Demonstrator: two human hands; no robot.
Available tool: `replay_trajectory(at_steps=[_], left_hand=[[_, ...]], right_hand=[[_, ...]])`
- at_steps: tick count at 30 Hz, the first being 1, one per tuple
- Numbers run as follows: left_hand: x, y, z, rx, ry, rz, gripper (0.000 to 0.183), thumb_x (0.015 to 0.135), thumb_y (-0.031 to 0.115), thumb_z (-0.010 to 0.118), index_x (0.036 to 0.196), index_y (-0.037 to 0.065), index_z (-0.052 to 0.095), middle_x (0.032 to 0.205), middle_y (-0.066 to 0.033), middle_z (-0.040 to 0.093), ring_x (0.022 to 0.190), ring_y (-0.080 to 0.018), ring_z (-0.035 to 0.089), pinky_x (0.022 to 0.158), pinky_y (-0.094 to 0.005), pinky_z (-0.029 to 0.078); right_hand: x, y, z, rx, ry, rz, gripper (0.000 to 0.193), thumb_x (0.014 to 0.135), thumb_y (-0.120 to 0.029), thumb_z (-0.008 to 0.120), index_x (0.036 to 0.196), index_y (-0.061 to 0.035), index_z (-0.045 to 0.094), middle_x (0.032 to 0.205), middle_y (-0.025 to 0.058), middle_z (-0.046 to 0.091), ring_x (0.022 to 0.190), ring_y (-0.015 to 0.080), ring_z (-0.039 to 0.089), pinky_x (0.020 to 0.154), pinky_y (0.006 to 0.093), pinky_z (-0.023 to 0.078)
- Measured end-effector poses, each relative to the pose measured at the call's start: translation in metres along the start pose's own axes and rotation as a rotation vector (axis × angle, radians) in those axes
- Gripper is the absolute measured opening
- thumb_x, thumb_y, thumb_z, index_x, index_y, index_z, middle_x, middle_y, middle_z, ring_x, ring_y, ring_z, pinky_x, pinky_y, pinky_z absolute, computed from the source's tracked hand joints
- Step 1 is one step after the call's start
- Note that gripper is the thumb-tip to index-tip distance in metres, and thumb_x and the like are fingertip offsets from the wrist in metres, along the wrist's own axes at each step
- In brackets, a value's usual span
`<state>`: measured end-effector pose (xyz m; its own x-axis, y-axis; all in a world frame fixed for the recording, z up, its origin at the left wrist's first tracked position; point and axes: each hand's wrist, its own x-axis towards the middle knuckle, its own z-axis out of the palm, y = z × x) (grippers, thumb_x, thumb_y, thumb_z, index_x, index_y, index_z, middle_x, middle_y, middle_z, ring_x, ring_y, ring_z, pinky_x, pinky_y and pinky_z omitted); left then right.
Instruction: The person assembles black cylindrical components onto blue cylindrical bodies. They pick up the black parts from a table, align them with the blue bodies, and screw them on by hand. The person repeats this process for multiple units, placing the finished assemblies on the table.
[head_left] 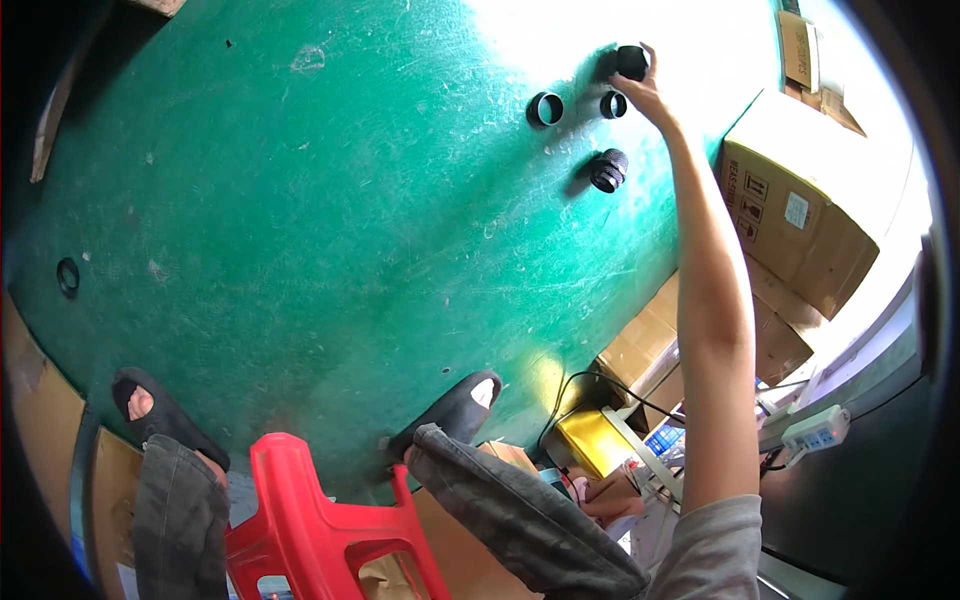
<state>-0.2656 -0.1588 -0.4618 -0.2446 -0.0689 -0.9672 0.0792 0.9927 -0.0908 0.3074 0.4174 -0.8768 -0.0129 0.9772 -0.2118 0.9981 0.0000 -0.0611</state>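
Observation:
My right arm reaches far out to the upper right. There my right hand [648, 92] has its thumb and fingers closed around a black cylinder [631, 62] that looks like a camera lens part. Close beneath the hand is a small black ring [605, 106] on the green floor. To its left stands a wider black ring [534, 110]. A ribbed black cylinder [612, 166] lies nearer to me, resembling a lens barrel. Another black ring [68, 277] is by itself at the far left. My left hand is out of view.
A red plastic stool [300, 490] stands between my legs. Cardboard boxes [790, 215] line the right side, with a white power strip [815, 432] and black cable near them. Below is a yellow box [595, 443]. More cardboard [40, 430] edges the left.

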Motion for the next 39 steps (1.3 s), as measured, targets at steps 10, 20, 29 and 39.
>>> replay_trajectory(at_steps=[10,20,29,39], left_hand=[[0.0,0.01,-0.003,-0.013,-0.003,-0.027,0.023,0.106,0.016,0.054,0.121,0.002,0.064,0.102,-0.0099,0.07,0.092,-0.0169,0.065,0.085,-0.027,0.052],[0.001,0.019,0.0,-0.073,-0.024,0.037,0.022,0.106,0.018,0.054,0.12,0.004,0.064,0.099,-0.008,0.07,0.087,-0.0153,0.064,0.082,-0.0263,0.051],[-0.001,0.024,0.002,-0.131,-0.066,0.041,0.023,0.107,0.021,0.053,0.118,0.005,0.065,0.095,-0.0066,0.07,0.083,-0.0142,0.063,0.081,-0.0264,0.05],[-0.005,0.026,0.005,-0.21,-0.059,0.008,0.028,0.107,0.028,0.054,0.118,0.005,0.065,0.101,-0.0044,0.069,0.089,-0.0127,0.061,0.082,-0.0271,0.049]], right_hand=[[-0.113,-0.059,-0.074,0.158,0.059,0.552,0.083,0.075,-0.061,0.079,0.114,0.0086,0.06,0.108,0.0261,0.067,0.1,0.0326,0.067,0.091,0.0403,0.052],[-0.178,-0.094,-0.03,0.145,0.337,0.512,0.065,0.07,-0.034,0.084,0.118,-0.0009,0.057,0.098,0.0222,0.069,0.086,0.0313,0.069,0.083,0.0404,0.055],[-0.144,-0.074,-0.056,0.32,-0.146,0.508,0.066,0.066,-0.03,0.085,0.126,-0.0092,0.067,0.096,0.0151,0.073,0.08,0.0212,0.072,0.074,0.0334,0.058],[-0.1,-0.11,-0.087,0.087,-0.434,-0.025,0.07,0.066,-0.015,0.075,0.135,-0.0203,0.066,0.086,0.0086,0.066,0.068,0.0159,0.062,0.058,0.0289,0.055]])
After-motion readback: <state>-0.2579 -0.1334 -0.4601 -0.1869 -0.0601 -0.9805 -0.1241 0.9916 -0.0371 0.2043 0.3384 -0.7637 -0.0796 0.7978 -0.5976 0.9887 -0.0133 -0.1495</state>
